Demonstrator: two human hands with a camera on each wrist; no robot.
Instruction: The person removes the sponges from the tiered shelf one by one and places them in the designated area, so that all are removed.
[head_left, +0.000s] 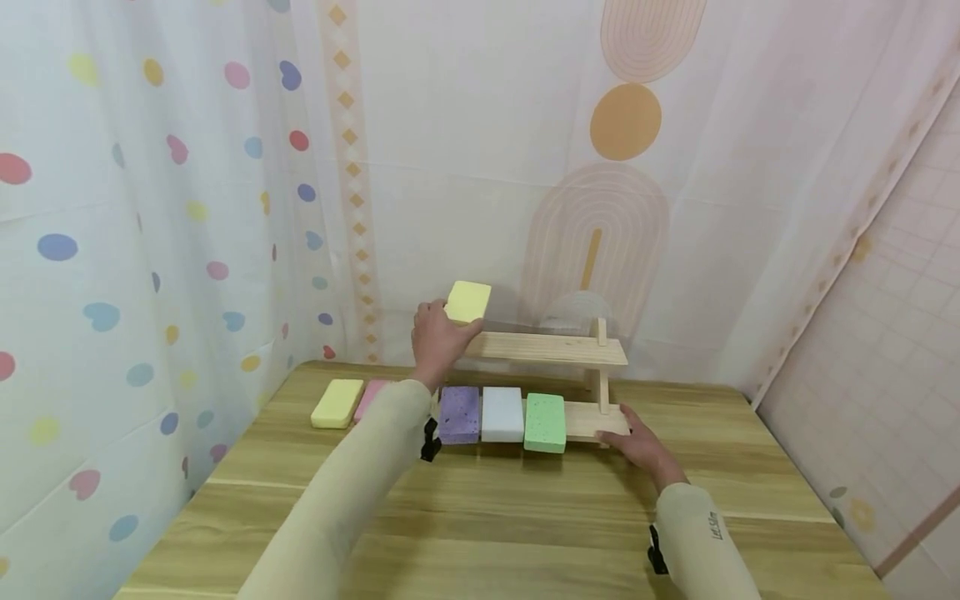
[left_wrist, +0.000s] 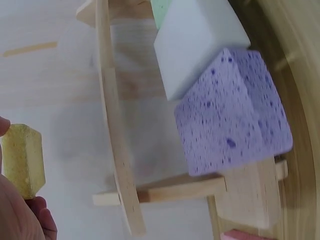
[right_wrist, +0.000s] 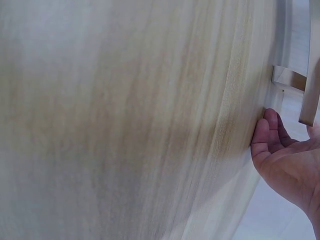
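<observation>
My left hand (head_left: 442, 337) pinches a yellow sponge (head_left: 468, 302) just above the left end of a two-tier wooden shelf's upper board (head_left: 547, 347). The left wrist view shows this yellow sponge (left_wrist: 22, 160) between thumb and fingers, apart from the board. My right hand (head_left: 645, 442) grips the right end of the lower board (head_left: 585, 421), thumb at the front and fingers at the back. Along that lower board sit a purple sponge (head_left: 459, 415), a white sponge (head_left: 502, 415) and a green sponge (head_left: 545, 422), side by side. My left forearm hides the shelf's lower left end.
On the wooden table (head_left: 480, 533), left of the shelf, lie another yellow sponge (head_left: 337, 403) and a pink sponge (head_left: 367, 397), partly hidden by my left sleeve. A patterned curtain (head_left: 465, 167) hangs behind the table, and a dotted curtain (head_left: 150, 317) on the left.
</observation>
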